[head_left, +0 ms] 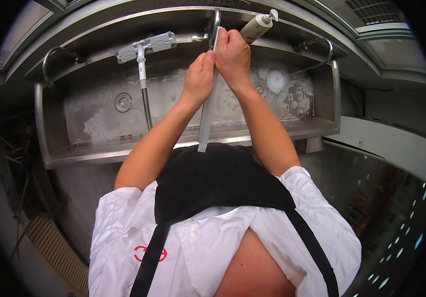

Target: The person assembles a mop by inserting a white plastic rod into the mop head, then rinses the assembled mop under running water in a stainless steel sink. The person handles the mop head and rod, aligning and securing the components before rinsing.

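Both of my hands are closed around a long, narrow, pale grey strip (204,129) in front of the middle tap (217,19). My right hand (233,55) grips it close to its far end. Just below, on the near side, my left hand (199,78) holds it with the thumb pointing away from me. The strip slants back toward my black apron (218,180), its near end at the apron's top edge. What exactly the strip is, I cannot tell. My fingers hide part of it.
A long steel sink (99,157) spans ahead. Inside on the left leans a white-grey mop head (146,47) on a metal pole (146,109). A pump bottle (257,28) stands behind my right hand. Water runs from the right tap (331,48) near a white round object (276,81) and foam.
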Demonstrator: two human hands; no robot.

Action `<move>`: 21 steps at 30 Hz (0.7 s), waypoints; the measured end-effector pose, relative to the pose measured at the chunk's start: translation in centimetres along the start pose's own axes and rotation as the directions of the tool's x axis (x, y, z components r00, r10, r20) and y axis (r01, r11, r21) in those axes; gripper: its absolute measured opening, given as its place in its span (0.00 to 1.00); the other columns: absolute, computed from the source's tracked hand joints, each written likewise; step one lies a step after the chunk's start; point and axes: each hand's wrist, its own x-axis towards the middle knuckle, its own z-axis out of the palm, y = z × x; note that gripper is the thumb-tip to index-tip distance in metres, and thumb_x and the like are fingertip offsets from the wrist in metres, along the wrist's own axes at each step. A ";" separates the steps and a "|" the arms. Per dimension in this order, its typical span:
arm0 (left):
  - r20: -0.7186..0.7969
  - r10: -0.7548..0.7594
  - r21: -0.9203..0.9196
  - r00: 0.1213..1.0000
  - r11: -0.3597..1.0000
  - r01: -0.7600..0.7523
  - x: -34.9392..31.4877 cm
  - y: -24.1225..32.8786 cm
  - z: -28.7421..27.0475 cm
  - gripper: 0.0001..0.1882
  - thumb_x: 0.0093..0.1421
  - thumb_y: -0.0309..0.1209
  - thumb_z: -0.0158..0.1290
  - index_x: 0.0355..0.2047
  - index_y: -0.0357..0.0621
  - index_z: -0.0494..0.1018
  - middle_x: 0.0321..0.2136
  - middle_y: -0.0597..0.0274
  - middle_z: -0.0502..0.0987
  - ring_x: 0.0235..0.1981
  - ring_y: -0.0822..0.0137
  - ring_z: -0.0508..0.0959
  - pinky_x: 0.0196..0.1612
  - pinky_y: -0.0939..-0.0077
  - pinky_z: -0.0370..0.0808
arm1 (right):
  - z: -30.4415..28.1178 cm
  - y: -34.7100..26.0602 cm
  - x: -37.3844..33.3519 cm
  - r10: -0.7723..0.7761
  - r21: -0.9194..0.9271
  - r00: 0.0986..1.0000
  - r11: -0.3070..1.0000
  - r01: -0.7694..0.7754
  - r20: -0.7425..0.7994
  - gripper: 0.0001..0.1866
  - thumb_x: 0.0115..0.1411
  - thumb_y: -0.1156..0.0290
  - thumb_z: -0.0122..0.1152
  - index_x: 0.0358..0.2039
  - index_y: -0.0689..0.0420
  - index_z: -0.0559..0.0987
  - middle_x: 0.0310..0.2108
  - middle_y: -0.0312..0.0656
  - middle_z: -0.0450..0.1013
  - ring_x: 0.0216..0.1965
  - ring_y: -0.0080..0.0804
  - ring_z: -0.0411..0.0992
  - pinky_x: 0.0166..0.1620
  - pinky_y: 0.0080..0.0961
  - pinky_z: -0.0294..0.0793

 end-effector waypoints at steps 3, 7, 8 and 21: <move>0.123 -0.024 0.061 0.992 0.998 0.017 -1.2 -1.1 0.3 0.23 0.74 0.46 0.39 0.32 0.40 0.70 0.20 0.59 0.70 0.21 0.68 0.68 0.28 0.70 0.68 | -0.5 1.4 2.0 0.030 -0.011 0.999 0.999 -0.030 -0.031 0.24 0.69 0.55 0.52 0.23 0.61 0.74 0.21 0.54 0.74 0.26 0.58 0.73 0.31 0.48 0.70; 0.330 -0.384 -0.360 0.862 0.793 0.491 -2.5 0.6 0.6 0.22 0.74 0.50 0.37 0.35 0.45 0.68 0.20 0.65 0.70 0.18 0.73 0.68 0.22 0.78 0.68 | 0.0 2.6 2.8 0.087 -0.061 0.995 0.994 -0.090 -0.044 0.24 0.68 0.54 0.51 0.24 0.61 0.76 0.24 0.55 0.76 0.30 0.59 0.75 0.35 0.48 0.72; 0.360 -0.437 -0.357 0.824 0.752 0.554 -3.1 1.2 0.7 0.22 0.74 0.50 0.37 0.36 0.46 0.67 0.20 0.65 0.70 0.17 0.74 0.68 0.21 0.80 0.67 | -0.1 3.0 3.5 0.114 -0.089 0.992 0.989 -0.118 -0.051 0.24 0.67 0.53 0.52 0.25 0.61 0.77 0.25 0.56 0.76 0.31 0.58 0.76 0.36 0.48 0.72; 0.337 -0.508 -0.331 0.792 0.724 0.605 -5.5 0.8 2.0 0.25 0.74 0.50 0.35 0.41 0.40 0.70 0.21 0.68 0.70 0.16 0.76 0.66 0.21 0.80 0.68 | 1.2 5.2 3.3 0.378 -0.180 0.917 0.918 -0.353 0.126 0.30 0.65 0.48 0.49 0.28 0.67 0.81 0.32 0.62 0.78 0.40 0.62 0.77 0.46 0.46 0.74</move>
